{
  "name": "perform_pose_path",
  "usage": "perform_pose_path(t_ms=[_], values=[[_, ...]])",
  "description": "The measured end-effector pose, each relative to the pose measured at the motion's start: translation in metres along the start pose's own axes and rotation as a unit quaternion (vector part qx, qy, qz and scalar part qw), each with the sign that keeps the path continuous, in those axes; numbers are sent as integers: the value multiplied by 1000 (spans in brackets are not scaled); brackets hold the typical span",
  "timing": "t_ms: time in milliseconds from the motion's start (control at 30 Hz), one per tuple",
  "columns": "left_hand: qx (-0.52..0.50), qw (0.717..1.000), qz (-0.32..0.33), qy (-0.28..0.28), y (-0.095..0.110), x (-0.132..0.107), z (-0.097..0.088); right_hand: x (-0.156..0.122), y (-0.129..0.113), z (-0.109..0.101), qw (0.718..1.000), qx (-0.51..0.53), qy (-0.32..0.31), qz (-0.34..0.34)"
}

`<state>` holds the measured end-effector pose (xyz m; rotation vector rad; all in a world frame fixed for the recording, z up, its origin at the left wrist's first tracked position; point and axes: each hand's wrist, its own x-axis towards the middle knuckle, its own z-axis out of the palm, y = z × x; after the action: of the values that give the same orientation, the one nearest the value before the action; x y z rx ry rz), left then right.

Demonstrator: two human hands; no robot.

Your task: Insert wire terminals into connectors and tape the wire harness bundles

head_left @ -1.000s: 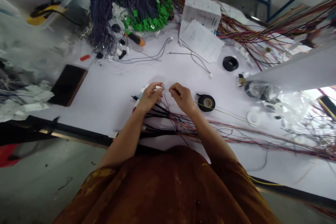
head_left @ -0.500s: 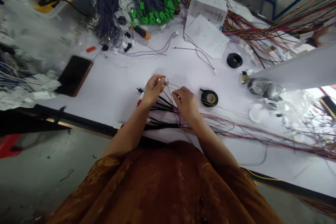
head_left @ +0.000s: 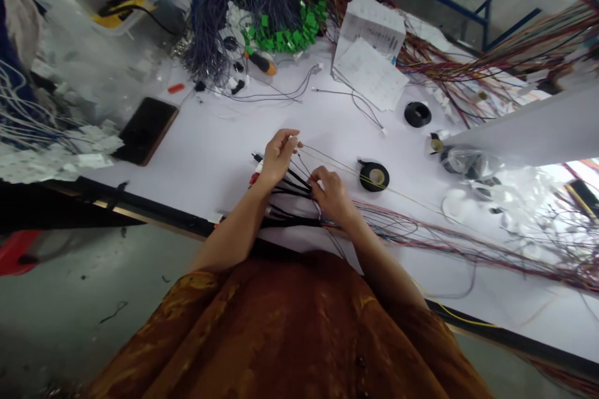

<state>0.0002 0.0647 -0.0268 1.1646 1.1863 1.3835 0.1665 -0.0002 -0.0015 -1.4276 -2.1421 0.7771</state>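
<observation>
My left hand (head_left: 278,158) pinches a small white connector (head_left: 294,141) on thin wires at its fingertips, above the table. My right hand (head_left: 331,194) rests lower and to the right, its fingers closed on the wire harness (head_left: 292,190). The harness has thick black leads running under both hands and thin coloured wires (head_left: 421,234) trailing off to the right. Two fine pale wires (head_left: 337,165) stretch rightward from the left fingertips, passing above a roll of black tape (head_left: 374,176).
Beyond the hands lie loose wires, a white box (head_left: 372,22), papers (head_left: 371,73), a screwdriver (head_left: 261,63), green connectors (head_left: 290,31) and a coil of dark blue wire (head_left: 243,12). A phone (head_left: 146,131) lies to the left. The table's near edge (head_left: 140,202) runs close to my body.
My hands have drawn apart: the right hand has dropped onto the harness while the left stays up at the connector. The view has shifted slightly.
</observation>
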Motion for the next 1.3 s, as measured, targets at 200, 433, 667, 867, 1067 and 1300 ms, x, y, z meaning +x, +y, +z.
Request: perform_pose_path(t_ms=[200, 433, 667, 867, 1067, 1300], values=[[-53, 997, -51, -10, -5, 0, 1, 0, -3, -2, 941, 316, 114, 44], [-97, 990, -85, -49, -4, -4, -1, 37, -10, -8, 960, 226, 157, 49], [-119, 983, -123, -64, -3, -4, -2, 45, 4, -5, 967, 204, 145, 44], [-120, 981, -140, -67, -2, -5, -2, 45, 8, -5, 964, 224, 125, 71], [-111, 980, -148, -75, 0, -5, -2, 45, 12, -1, 969, 190, 146, 50], [-99, 978, -160, -95, 5, -7, 1, 37, 10, -1, 986, 46, 162, -19]])
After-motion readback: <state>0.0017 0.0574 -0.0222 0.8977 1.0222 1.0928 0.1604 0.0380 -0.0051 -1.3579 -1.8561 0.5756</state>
